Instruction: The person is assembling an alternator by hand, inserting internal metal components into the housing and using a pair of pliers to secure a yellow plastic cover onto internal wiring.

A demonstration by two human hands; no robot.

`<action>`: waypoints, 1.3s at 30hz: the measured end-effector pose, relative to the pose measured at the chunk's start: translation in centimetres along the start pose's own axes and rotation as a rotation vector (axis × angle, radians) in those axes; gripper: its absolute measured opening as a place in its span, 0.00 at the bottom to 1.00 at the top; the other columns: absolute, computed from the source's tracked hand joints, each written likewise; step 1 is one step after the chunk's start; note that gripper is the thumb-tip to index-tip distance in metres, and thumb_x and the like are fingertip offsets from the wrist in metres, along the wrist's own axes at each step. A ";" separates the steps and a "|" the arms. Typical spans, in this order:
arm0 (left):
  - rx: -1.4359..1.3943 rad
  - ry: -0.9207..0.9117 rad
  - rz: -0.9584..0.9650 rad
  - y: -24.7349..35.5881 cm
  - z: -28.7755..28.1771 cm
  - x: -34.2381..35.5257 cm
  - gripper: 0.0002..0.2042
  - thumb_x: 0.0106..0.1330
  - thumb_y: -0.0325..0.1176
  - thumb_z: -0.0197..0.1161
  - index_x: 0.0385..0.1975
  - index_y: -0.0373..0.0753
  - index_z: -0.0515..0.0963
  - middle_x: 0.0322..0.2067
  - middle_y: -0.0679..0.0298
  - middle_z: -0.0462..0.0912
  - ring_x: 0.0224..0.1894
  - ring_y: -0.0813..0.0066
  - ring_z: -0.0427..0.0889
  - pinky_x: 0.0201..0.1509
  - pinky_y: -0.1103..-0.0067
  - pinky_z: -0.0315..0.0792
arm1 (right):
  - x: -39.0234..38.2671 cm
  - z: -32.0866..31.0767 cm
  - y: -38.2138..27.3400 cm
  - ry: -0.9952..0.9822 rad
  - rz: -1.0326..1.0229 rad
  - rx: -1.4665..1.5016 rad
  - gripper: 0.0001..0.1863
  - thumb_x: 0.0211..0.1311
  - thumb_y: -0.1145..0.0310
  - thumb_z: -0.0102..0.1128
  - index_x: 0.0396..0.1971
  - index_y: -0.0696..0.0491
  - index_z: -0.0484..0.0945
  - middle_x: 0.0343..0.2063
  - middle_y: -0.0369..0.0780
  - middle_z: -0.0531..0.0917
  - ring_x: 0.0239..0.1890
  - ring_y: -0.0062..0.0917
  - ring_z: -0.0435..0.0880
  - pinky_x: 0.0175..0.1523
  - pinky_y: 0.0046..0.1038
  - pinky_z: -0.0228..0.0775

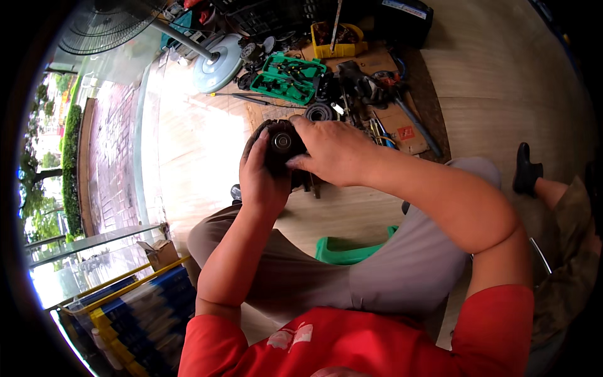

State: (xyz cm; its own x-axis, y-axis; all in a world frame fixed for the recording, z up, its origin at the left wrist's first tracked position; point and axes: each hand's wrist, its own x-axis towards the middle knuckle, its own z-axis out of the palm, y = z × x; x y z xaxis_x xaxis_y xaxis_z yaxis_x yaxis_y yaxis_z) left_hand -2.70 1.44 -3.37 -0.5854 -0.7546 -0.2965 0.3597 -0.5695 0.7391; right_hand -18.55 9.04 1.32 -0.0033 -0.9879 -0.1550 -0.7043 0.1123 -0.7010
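Observation:
Above my lap I hold a dark, round machine part [282, 142] with a shiny bearing-like ring at its centre. My left hand [266, 180] cups it from the left and below, its fingers along the side. From the right, my right hand [331, 151] grips the edge between thumb and fingers. Just beyond the hands, a coiled dark ring [319, 112] lies on the floor. Behind it is an opened green tool case [287, 78] with dark tools inside. The underside of the part is hidden.
A standing fan's round base [217, 63] is at the far left. A yellow bin [339, 41] stands beyond the cardboard, where dark tools and a long bar [418, 125] lie. A green stool [348, 251] shows between my legs. Another person's shoe [526, 169] is at right.

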 end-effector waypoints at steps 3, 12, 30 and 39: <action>0.014 -0.002 -0.006 -0.3 0.4 0.5 0.16 0.71 0.38 0.47 0.50 0.36 0.73 0.47 0.57 0.80 0.51 0.64 0.78 0.58 0.68 0.70 | 0.3 -0.1 0.3 0.022 0.016 0.012 0.35 0.54 0.56 0.66 0.52 0.64 0.62 0.38 0.55 0.81 0.45 0.46 0.81 0.51 0.40 0.73; 0.035 0.059 -0.090 -0.7 2.6 0.7 0.16 0.71 0.39 0.46 0.52 0.39 0.72 0.47 0.60 0.81 0.50 0.64 0.80 0.56 0.67 0.73 | 0.2 0.2 1.1 0.087 0.008 -0.053 0.36 0.48 0.61 0.69 0.53 0.64 0.64 0.37 0.53 0.82 0.45 0.44 0.82 0.51 0.37 0.74; -0.291 0.087 -0.051 -2.2 2.9 -0.5 0.19 0.70 0.46 0.46 0.49 0.40 0.75 0.50 0.58 0.79 0.54 0.60 0.76 0.62 0.65 0.66 | -1.7 -0.5 0.6 0.114 -0.080 -0.037 0.43 0.46 0.61 0.72 0.63 0.54 0.61 0.47 0.52 0.74 0.52 0.45 0.77 0.56 0.36 0.70; -0.376 0.020 -0.117 -3.8 1.6 -1.6 0.17 0.70 0.43 0.46 0.46 0.39 0.76 0.46 0.58 0.81 0.50 0.62 0.78 0.60 0.65 0.68 | -1.3 1.5 2.0 -0.003 0.030 0.127 0.38 0.43 0.63 0.74 0.53 0.62 0.65 0.46 0.53 0.75 0.51 0.46 0.77 0.55 0.38 0.70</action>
State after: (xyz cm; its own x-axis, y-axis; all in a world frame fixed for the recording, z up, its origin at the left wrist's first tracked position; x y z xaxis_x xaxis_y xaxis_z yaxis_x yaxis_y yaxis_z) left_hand -4.28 5.32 -4.78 -0.6252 -0.6817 -0.3800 0.5348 -0.7288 0.4276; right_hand -18.93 10.74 -0.94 -0.0210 -0.9836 -0.1792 -0.6079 0.1548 -0.7787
